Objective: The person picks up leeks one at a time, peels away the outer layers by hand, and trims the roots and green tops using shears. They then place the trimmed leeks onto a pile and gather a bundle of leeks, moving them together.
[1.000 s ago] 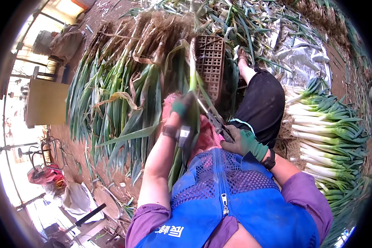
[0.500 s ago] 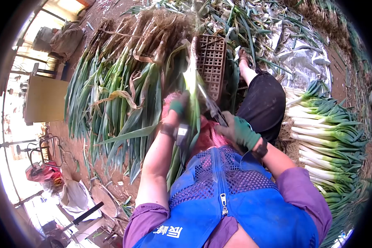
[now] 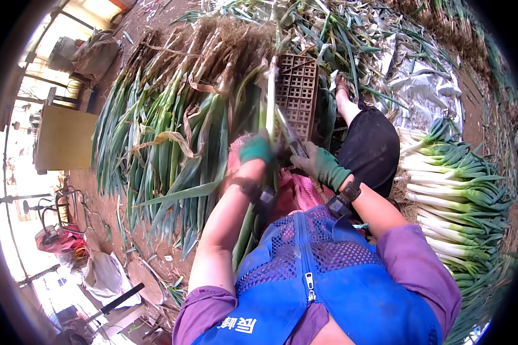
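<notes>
My left hand [image 3: 255,150], in a green glove, is closed around a long green onion [image 3: 271,98]. The onion's pale stalk points away from me, its roots toward the brown plastic crate [image 3: 296,92], and its leaves trail down by my lap. My right hand [image 3: 323,165], also gloved, grips a slim tool with a narrow tube that looks like an air blow gun [image 3: 289,127]. The tube's tip is close beside the stalk; motion blurs this spot. Pink mesh cloth [image 3: 293,192] covers my lap under both hands.
To the left lies a thick pile of untrimmed green onions [image 3: 167,126] with dirty roots. Cleaned white-stalked onions [image 3: 449,201] are stacked at the right, beyond my bent leg [image 3: 369,144]. Peeled scraps [image 3: 351,34] and plastic sheeting [image 3: 426,86] cover the ground ahead.
Both hands have shifted slightly, the left a little right and the right a little left, closer together. More bare white stalk now shows on the held onion.
</notes>
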Demonstrator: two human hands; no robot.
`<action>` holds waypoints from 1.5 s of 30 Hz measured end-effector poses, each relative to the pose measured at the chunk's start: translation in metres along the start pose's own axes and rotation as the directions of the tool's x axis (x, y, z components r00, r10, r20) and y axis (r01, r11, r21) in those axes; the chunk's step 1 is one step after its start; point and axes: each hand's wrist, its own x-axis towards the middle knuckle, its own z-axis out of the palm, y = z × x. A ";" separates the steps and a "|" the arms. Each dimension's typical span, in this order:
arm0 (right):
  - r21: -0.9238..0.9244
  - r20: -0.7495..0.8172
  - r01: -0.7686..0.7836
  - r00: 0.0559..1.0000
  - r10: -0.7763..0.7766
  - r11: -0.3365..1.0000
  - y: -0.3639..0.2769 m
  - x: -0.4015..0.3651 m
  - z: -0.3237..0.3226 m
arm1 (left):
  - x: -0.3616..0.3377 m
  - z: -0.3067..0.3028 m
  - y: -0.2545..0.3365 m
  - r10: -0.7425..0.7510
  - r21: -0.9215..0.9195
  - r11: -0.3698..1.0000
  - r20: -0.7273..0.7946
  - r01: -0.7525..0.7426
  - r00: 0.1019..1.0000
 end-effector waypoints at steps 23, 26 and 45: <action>0.140 -0.095 -0.039 0.994 0.052 0.989 0.011 0.060 -0.032 | -0.062 0.015 0.000 0.028 0.053 0.998 0.042 -0.031 0.999; 0.108 -0.134 0.097 0.988 -0.082 0.989 0.035 0.076 -0.015 | -0.053 0.009 -0.014 0.052 -0.183 0.983 0.111 -0.031 0.992; 0.025 0.029 -0.187 0.982 0.186 0.982 0.053 -0.005 0.008 | 0.038 -0.077 -0.082 -0.133 0.275 0.934 -0.322 0.227 0.938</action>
